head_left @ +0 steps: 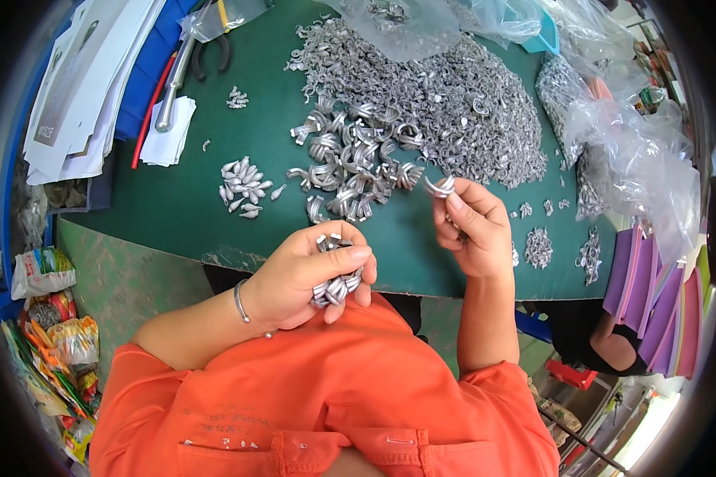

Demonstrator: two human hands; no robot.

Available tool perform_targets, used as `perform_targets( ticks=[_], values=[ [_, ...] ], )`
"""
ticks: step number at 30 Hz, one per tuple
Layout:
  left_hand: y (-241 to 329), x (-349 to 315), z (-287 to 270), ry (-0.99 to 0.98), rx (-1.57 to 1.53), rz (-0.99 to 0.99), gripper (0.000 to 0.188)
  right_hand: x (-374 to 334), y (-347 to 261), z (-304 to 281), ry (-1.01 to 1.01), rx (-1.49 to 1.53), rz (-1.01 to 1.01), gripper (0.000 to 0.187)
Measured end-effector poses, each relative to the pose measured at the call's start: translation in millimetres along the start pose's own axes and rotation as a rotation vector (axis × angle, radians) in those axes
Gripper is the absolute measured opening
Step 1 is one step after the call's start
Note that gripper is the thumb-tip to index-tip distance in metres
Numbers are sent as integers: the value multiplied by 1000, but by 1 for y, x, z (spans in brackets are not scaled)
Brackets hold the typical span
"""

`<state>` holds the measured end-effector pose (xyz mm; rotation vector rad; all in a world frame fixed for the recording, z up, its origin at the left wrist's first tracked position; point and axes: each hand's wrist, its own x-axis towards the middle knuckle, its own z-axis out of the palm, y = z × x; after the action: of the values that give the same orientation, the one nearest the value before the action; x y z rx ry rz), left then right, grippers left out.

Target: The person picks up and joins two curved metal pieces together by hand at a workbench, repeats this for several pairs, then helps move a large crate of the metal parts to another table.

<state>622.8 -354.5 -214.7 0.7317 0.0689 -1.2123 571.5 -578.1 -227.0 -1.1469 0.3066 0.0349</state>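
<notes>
My left hand (306, 274) is closed around a stack of curved silver metal clips (334, 288), held just over the near edge of the green table (191, 191). My right hand (473, 226) pinches one or two more curved silver clips (439, 187) between thumb and fingertips, a little above the table. In front of both hands lies a heap of larger curved clips (358, 159). Behind that spreads a wide pile of small silver metal pieces (445, 95).
A small cluster of silver teardrop-shaped pieces (245, 187) lies at the left. Pliers (211, 48), a metal tool (171, 87) and white papers (79, 87) are at the far left. Clear plastic bags (628, 151) with metal parts sit at the right, purple sheets (652, 302) below them.
</notes>
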Motion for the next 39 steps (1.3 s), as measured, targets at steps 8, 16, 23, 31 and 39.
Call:
perform_targets(
  ticks=[8, 16, 23, 31, 39],
  values=[
    [-4, 1, -2, -24, -61, -20, 28, -21, -12, 37, -318, -686, -332, 15],
    [13, 2, 6, -13, -140, 48, 33, 22, 14, 22, 206, -1188, -454, 27],
    [108, 68, 54, -40, -107, 276, 27, 20, 8, 23, 217, -1121, -477, 18],
    [150, 160, 44, 323, -306, 475, 10, 19, 12, 21, 153, -1016, -492, 15],
    [156, 195, 40, 520, 62, 545, 18, 5, 11, 4, 212, -1116, -516, 18]
  ],
)
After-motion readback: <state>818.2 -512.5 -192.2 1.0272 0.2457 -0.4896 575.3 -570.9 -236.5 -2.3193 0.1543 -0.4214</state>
